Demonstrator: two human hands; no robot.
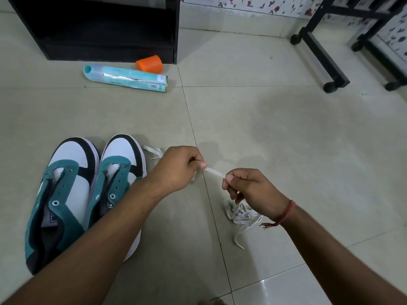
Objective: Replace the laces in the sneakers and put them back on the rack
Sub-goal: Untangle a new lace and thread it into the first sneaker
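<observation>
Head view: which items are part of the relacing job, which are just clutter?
Job: sneakers, white lace pinched between left hand and right hand, lace pile, black rack.
Clutter: spray can, orange cap, black wheeled stand.

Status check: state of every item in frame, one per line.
left sneaker: unlaced, upright on the floor
right sneaker: unlaced, upright beside the other
white lace: stretched between both hands
loose lace pile: bunched on the floor under the right hand
left hand: pinches one part of the lace
right hand: pinches the lace further along
spray can: lying on its side, uncapped
orange cap: off, lying on its side
</observation>
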